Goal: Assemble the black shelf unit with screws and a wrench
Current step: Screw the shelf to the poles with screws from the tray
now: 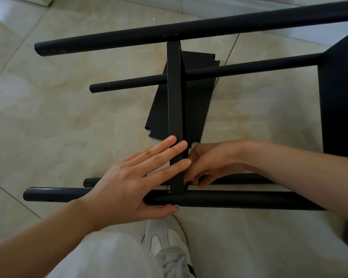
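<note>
The black shelf unit lies on its side on the tile floor, its poles running left to right. A shelf panel (175, 93) stands edge-on between the far pole (189, 30) and the near pole (229, 200). My left hand (129, 181) lays straight fingers across the panel's near end, with the thumb under the near pole. My right hand (211, 163) reaches in from the right, fingers curled at the joint where the panel meets a lower pole (239, 180). What its fingertips hold is hidden. No wrench or screw shows.
A loose black shelf panel (197, 101) lies flat on the floor under the frame. A fitted shelf (342, 101) stands at the right. Another pole (249, 67) crosses mid-frame. My white shoe (169, 247) and light trouser leg (100, 257) are just below the near pole.
</note>
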